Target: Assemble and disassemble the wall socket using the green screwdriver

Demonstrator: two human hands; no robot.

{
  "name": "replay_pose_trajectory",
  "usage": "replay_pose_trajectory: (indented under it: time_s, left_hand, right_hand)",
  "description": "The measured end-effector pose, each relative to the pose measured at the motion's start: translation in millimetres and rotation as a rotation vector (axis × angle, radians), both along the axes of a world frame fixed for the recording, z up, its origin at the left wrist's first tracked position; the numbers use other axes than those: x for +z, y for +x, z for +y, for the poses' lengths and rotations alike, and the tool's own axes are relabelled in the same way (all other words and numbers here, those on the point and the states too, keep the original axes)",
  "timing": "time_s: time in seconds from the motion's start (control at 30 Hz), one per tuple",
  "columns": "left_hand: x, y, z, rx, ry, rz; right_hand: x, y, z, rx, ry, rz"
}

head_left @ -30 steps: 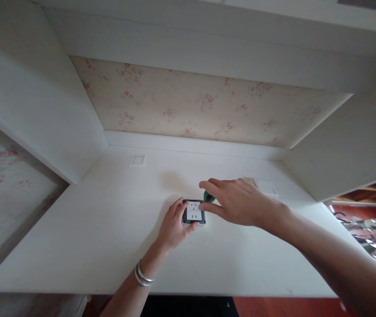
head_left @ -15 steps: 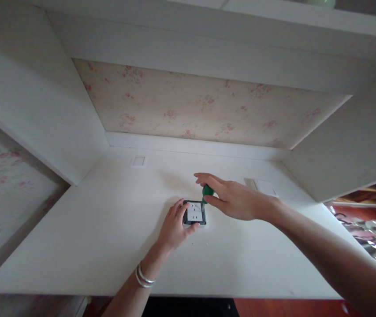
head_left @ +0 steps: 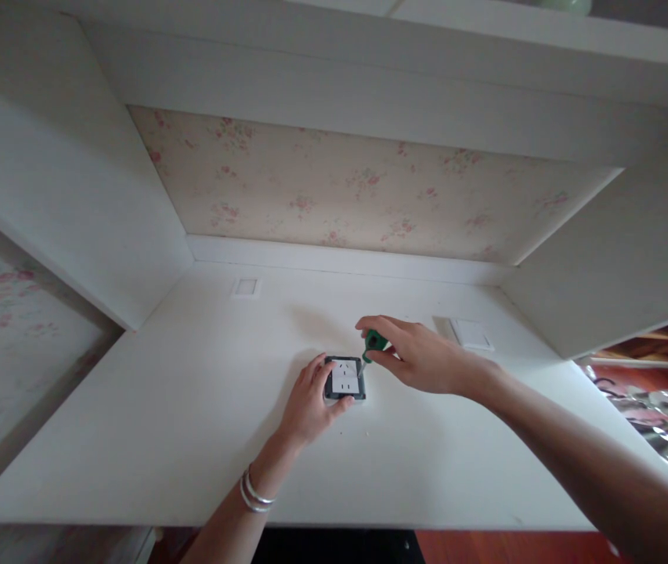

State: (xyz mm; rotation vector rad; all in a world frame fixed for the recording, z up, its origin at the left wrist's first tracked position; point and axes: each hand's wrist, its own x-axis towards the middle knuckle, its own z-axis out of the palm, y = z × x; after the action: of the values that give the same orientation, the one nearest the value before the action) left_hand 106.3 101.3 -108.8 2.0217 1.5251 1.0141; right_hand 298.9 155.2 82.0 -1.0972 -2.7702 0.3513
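Observation:
A small wall socket (head_left: 345, 379), white face in a dark frame, lies flat on the white desk (head_left: 193, 407). My left hand (head_left: 308, 404) grips its left side, fingers and thumb curled around the edge. My right hand (head_left: 419, 354) is closed on a green-handled screwdriver (head_left: 373, 345), whose tip points down at the socket's right edge.
A white cover plate (head_left: 471, 334) lies on the desk to the right, behind my right hand. A small white square plate (head_left: 245, 287) sits at the back left. White side panels and a flowered back wall enclose the desk. Metal objects on a red floor show at far right.
My right hand has shifted slightly right and down with the screwdriver, keeping its tip at the socket's right side. My left hand and the socket have stayed put.

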Motion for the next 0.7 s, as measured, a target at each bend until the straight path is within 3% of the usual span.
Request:
replay_pose_trajectory:
  time_s: [0.17, 0.33, 0.53, 0.7]
  left_hand:
    - [-1.2, 0.0, -0.5, 0.009, 0.005, 0.001]
    - [-1.8, -0.3, -0.5, 0.007, 0.009, 0.004]
    - [-1.4, -0.1, -0.8, 0.010, 0.007, -0.005]
    - [-2.0, -0.6, -0.9, 0.015, -0.001, 0.007]
  right_hand:
    - [-4.7, 0.7, -1.2, -0.101, 0.072, -0.006]
    - [-5.0, 2.8, -4.1, 0.013, -0.096, 0.183]
    - [-11.5, -1.1, -2.8, 0.006, 0.051, 0.152]
    - [-5.6, -2.6, -5.6, 0.073, -0.019, 0.228]
